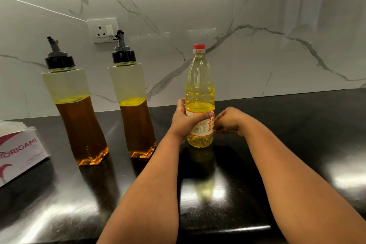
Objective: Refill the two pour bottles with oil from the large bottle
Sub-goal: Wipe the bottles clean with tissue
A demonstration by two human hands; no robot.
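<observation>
Two bare arms reach over the shiny black counter (297, 125). Her left hand (185, 123) wraps around the big oil bottle (200, 95), which stands upright with its red cap (199, 46) on. Her right hand (229, 122) touches its label, fingers curled. Both pour bottles (76, 109) (133, 105) stand to the left, about half full.

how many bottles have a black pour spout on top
2. One clear square bottle with a black spout stands at the counter's left; the second stands to its right, beside the red-capped large oil bottle. Nothing suggests others are hidden.
</observation>
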